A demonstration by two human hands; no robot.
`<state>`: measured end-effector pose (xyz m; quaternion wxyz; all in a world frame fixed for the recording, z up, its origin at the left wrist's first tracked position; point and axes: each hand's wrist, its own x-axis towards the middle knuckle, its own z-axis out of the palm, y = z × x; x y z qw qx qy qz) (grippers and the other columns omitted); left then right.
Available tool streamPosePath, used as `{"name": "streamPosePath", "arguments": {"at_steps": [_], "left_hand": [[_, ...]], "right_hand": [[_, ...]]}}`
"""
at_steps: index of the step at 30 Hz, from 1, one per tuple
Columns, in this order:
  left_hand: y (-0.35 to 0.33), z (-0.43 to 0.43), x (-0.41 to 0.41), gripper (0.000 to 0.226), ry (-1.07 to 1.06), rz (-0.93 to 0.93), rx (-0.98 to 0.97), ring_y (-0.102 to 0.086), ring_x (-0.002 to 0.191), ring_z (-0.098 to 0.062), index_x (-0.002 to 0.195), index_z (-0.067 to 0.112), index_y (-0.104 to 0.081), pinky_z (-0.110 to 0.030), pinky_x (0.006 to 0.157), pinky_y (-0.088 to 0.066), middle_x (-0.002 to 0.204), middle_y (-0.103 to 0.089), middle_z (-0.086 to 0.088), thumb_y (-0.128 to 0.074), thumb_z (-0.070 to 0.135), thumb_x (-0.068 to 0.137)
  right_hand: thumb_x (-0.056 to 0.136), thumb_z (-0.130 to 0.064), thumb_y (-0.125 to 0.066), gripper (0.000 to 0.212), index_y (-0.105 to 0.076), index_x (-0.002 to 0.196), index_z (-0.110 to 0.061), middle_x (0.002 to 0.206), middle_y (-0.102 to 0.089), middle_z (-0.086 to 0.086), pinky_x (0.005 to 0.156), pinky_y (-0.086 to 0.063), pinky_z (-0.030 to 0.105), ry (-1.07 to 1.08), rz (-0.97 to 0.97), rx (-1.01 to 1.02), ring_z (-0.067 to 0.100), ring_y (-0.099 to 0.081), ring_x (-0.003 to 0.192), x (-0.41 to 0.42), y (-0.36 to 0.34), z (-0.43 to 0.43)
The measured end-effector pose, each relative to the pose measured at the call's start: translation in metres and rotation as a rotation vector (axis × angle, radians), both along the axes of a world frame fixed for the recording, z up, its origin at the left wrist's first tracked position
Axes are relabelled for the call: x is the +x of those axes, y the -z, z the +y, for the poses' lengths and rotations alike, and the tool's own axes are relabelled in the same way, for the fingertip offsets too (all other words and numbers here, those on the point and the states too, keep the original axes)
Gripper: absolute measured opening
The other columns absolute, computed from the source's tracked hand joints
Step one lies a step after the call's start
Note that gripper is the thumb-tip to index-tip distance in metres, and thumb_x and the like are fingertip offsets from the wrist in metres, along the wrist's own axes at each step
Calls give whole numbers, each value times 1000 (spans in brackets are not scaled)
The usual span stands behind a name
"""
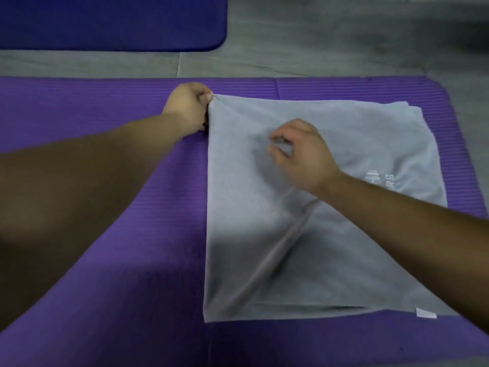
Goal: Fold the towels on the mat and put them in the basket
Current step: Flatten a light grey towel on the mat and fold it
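Observation:
A grey towel [344, 133] lies folded over on the purple mat [105, 274], right of centre, with white lettering near its right edge and a white tag at its near right corner. My left hand [189, 108] pinches the towel's far left corner, just off the mat's far edge. My right hand [299, 152] hovers over the middle of the towel with its fingers curled downward, the fingertips at the cloth; whether they pinch it I cannot tell. A diagonal crease runs from under my right wrist to the near left corner. No basket is in view.
A second, dark blue mat [111, 22] lies on the grey tiled floor [330, 43] at the far left. The purple mat extends left and toward me around the towel.

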<state>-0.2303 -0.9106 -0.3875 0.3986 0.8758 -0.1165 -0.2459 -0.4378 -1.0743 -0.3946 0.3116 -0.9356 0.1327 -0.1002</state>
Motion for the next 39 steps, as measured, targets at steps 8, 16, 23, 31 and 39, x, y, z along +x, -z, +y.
{"name": "streamPosePath", "arguments": {"at_steps": [8, 16, 23, 31, 39], "left_hand": [[4, -5, -9, 20, -327, 107, -310, -61, 69, -15, 105, 19, -58, -32, 73, -58, 81, -65, -3, -58, 3, 95], [7, 111, -168, 23, -275, 282, -71, -70, 67, -27, 73, 19, -66, -53, 73, -60, 67, -71, -3, -75, 39, 81], [-19, 150, -263, 39, -289, 425, 112, -70, 71, -20, 78, 22, -65, -43, 73, -59, 68, -71, 6, -84, 56, 70], [-22, 173, -312, 14, -321, 442, 255, -62, 67, -9, 74, 25, -69, -30, 64, -51, 69, -68, 9, -80, 30, 82], [-15, 190, -328, 17, -917, 510, -107, -72, 70, -24, 79, 10, -72, -41, 75, -64, 70, -74, -9, -74, -5, 86]], "right_hand": [[93, -47, -64, 38, -64, 127, -30, 129, -61, -2, 109, -33, 38, 63, 237, -54, 24, -48, 126, 104, 1, -2], [70, -69, -59, 42, -64, 76, -28, 77, -65, -10, 95, -49, 44, 22, 250, 95, 14, -64, 87, 148, 11, 23], [92, -35, -64, 38, -48, 62, -19, 61, -44, -8, 49, -36, 14, 128, 323, 270, -5, -39, 38, 170, -11, 36], [88, -39, -75, 18, -70, 84, -23, 71, -63, -9, 51, -49, 16, -10, 399, 371, -2, -55, 51, 165, -21, 33], [86, -41, -75, 23, -65, 72, -25, 68, -62, -13, 48, -43, 17, -1, 331, 307, -2, -53, 53, 172, -12, 35]]}}
